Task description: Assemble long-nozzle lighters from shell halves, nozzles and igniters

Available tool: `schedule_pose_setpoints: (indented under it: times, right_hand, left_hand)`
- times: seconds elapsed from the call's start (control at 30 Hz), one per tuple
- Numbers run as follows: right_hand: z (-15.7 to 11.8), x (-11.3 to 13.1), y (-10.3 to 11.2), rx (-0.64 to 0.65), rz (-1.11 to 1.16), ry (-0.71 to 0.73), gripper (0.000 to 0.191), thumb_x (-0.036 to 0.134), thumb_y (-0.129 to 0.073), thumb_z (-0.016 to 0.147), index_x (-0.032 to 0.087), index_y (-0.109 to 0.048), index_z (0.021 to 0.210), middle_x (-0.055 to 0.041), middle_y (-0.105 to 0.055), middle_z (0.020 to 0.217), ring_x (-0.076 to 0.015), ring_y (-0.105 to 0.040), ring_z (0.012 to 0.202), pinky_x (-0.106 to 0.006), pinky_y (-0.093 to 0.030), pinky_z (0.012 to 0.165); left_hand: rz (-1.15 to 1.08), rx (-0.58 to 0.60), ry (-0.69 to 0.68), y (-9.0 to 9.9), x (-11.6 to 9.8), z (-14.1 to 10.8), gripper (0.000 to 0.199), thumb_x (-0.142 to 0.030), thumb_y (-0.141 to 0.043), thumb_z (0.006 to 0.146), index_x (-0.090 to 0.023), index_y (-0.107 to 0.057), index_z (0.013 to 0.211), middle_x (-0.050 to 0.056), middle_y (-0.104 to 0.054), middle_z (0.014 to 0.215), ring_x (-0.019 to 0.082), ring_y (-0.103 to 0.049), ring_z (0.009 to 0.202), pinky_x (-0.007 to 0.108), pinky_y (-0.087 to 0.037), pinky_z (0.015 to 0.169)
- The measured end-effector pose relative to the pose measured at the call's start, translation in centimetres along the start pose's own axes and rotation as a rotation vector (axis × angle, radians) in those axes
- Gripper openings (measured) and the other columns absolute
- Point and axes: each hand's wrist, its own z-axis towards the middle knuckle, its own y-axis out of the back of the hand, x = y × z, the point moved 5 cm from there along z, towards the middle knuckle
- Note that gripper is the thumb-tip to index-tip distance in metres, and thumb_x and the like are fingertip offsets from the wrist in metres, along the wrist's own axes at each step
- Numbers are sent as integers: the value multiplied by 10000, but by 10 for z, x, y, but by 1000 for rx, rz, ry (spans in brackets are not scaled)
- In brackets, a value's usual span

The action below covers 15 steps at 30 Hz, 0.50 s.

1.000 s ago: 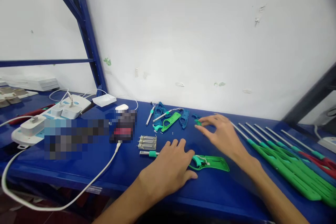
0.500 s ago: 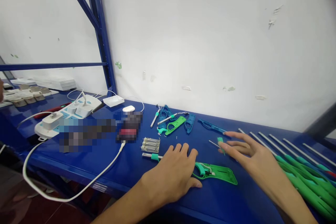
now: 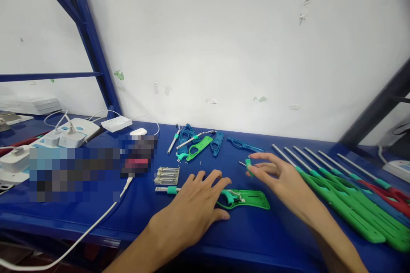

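- Green handle half [image 3: 254, 199] lies on the blue tabletop [image 3: 240, 243] near its front edge, hollow side up (wires and a teal part show inside), with a metal tube [image 3: 162, 189] reaching out to the left.
- Left hand [image 3: 195, 204] lies palm down across the middle of it, fingers bent and spread, thumb apart; whether it grips anything underneath, I cannot tell.
- Right hand [image 3: 282, 175] holds a small green piece [image 3: 248, 166] in a narrow pinch of thumb and fingertips, above the table (a thin metal shaft points left from it).
- Clear cartridges [image 3: 168, 175] sit side by side just behind the metal tube.
- Farther back lie blue shell parts [image 3: 218, 143], a second green handle half [image 3: 202, 145] and a long blue strip [image 3: 245, 144].
- Along the right, long-nosed tools [image 3: 346, 209] lie slantwise in a row (green, blue and red handles).
- On the left are a white power strip [image 3: 83, 126], a white cable [image 3: 86, 234] hanging past the front edge, a small white box [image 3: 117, 123] and a patch blurred beyond telling.
- Behind everything stands a white wall [image 3: 205, 42], scuffed and chipped, with a blue metal frame [image 3: 77, 21] on the left.
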Motion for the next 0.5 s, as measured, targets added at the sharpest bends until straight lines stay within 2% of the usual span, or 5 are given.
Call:
schedule_pose_setpoints:
  times: [0.17, 0.27, 0.33, 0.4, 0.5]
  right_hand:
    - [1, -4, -2, 44, -7, -5, 483, 560, -722, 820, 265, -664, 1198, -74, -822, 951, -326, -772, 1013, -478, -565, 950]
    - [2, -5, 0, 34, -15, -15, 487, 567, -715, 814, 267, -663, 1195, -73, -823, 969, -321, -768, 1027, -471, -557, 965]
    - [2, -6, 1, 27, -21, -19, 491, 573, -709, 812, 267, -659, 1193, -71, -824, 966, -319, -769, 1022, -469, -557, 963]
    - [2, -7, 2, 21, -28, -20, 489, 570, -707, 817, 270, -653, 1198, -68, -824, 969, -318, -770, 1010, -474, -557, 958]
    - [2, -9, 3, 10, -34, -12, 467, 565, -696, 844, 280, -646, 1210, -64, -822, 990, -313, -765, 1024, -461, -556, 952]
  left_hand:
    - [-37, -9, -17, -4, 4, 3, 632, -448, -578, 1038, -324, -346, 1612, 96, -389, 1663, 400, -411, 1494, 649, -345, 1206]
    - [-62, -98, -51, 12, -1, 2, 614, -367, -596, 1041, -323, -349, 1601, 94, -423, 1632, 378, -414, 1487, 632, -350, 1205]
    - [-171, -205, -95, 31, -8, -6, 487, -300, -519, 1072, -350, -416, 1545, 52, -553, 1505, 292, -515, 1396, 550, -393, 1200]
    - [-374, -308, -105, 48, -11, -21, 363, -343, -447, 1095, -398, -522, 1446, -5, -657, 1346, 215, -628, 1221, 418, -492, 1126]
    - [-538, -417, -38, 51, -6, -53, 354, -437, -395, 1088, -387, -696, 1268, -6, -742, 1034, 211, -695, 969, 353, -603, 924]
